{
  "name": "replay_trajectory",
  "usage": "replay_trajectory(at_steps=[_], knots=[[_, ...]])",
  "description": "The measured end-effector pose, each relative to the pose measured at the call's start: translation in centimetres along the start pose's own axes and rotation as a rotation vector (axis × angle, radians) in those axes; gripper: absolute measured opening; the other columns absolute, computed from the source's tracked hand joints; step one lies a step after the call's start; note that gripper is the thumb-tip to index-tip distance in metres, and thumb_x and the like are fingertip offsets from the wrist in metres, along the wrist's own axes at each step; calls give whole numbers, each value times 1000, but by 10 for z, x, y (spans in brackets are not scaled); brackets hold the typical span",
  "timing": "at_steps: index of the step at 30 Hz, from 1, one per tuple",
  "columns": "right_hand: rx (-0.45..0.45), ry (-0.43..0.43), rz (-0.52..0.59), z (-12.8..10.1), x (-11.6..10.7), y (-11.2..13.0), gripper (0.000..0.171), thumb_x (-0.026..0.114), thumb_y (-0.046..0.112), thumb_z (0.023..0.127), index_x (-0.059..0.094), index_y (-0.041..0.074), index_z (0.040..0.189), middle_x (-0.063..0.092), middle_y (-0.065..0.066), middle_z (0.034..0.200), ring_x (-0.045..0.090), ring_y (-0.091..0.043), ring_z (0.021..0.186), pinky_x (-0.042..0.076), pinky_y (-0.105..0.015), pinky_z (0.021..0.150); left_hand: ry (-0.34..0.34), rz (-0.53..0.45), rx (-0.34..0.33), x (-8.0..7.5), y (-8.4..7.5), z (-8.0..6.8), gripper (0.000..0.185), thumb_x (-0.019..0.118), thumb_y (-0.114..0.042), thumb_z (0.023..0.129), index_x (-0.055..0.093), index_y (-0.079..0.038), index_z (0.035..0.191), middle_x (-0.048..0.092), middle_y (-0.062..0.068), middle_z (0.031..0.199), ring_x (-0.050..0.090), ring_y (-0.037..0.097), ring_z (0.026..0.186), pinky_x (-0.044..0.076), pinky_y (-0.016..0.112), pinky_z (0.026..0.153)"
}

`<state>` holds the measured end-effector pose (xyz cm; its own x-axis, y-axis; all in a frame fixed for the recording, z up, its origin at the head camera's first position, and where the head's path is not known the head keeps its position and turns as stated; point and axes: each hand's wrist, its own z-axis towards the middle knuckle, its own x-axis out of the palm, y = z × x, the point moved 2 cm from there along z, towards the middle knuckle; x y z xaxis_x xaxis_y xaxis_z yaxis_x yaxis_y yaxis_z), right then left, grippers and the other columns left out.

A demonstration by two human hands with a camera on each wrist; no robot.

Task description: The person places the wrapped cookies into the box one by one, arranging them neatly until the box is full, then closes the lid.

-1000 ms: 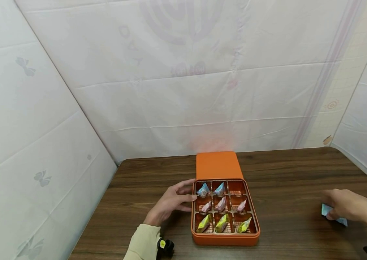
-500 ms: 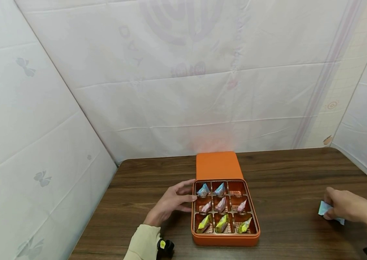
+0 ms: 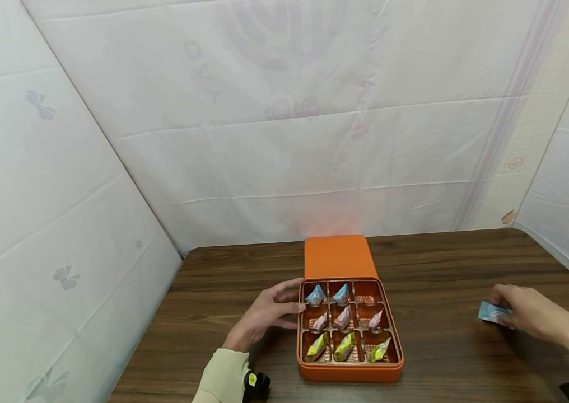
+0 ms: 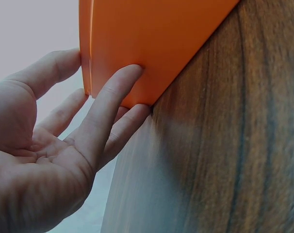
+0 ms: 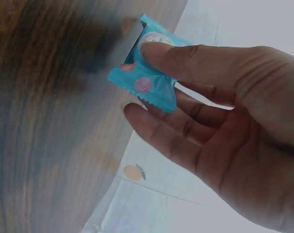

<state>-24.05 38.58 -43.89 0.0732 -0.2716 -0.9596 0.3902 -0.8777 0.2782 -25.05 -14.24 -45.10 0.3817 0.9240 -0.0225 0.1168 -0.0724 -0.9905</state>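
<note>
An orange box stands on the table, divided into compartments. Its back row has blue wrapped candies in the left and middle compartments; the back right one is bare. Pink wrapped candies lie in the middle row and yellow-green ones in the front row. My left hand rests against the box's left side, its fairly straight fingertips touching the wall in the left wrist view. To the right of the box, my right hand pinches a blue wrapped candy between thumb and fingers, just above the table.
An orange lid lies behind the box, adjoining its back edge. The dark wooden table extends to both sides. White patterned sheets form walls at the back, left and right.
My right hand has moved left and slightly away from me with the blue candy, lifting it off the table. The left hand and the box stay put.
</note>
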Motion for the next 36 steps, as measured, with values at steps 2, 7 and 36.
replay_trajectory(at_steps=[2,7,36], knots=[[-9,-5,-5,0,-1,1,31,88,-5,79,62,8,90,64,2,86,63,-16,76,54,-38,63,0,-1,0,0,0,0,66,79,-14,98,52,-13,159,50,23,156,68,35,121,64,52,84],[-23,-20,8,1,0,5,28,86,-6,81,64,9,91,66,5,85,63,-13,75,53,-36,61,3,-3,0,0,0,0,66,79,-14,98,52,-13,159,51,23,156,68,35,121,64,52,84],[-161,-223,50,40,-3,57,29,90,3,81,69,19,92,64,17,82,56,2,71,49,-28,57,0,2,1,0,0,-1,67,79,-15,98,52,-13,159,51,23,155,68,35,121,64,52,83]])
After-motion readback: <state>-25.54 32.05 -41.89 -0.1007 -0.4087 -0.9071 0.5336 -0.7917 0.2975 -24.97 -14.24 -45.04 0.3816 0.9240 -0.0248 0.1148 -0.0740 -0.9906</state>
